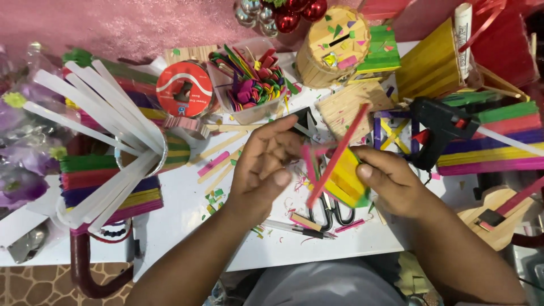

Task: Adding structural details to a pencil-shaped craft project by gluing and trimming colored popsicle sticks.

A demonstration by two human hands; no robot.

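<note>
My left hand [265, 165] is curled over the middle of the white table [187, 212], fingers closed on a pink craft stick [309, 161]. My right hand [391, 180] grips a yellow block of glued sticks [345, 177] with a green edge. A long red stick [338, 154] runs diagonally across the block, between the two hands. Black-handled scissors [331, 211] lie on the table just under the hands, and a pen [294, 229] lies near the front edge.
A black glue gun [439, 129] lies to the right beside stacks of coloured sticks [493, 141]. Behind stand a tub of coloured sticks [252, 79], a red tape roll [184, 89] and a round stick box [333, 45]. White glue sticks [107, 130] fan out of a holder at left.
</note>
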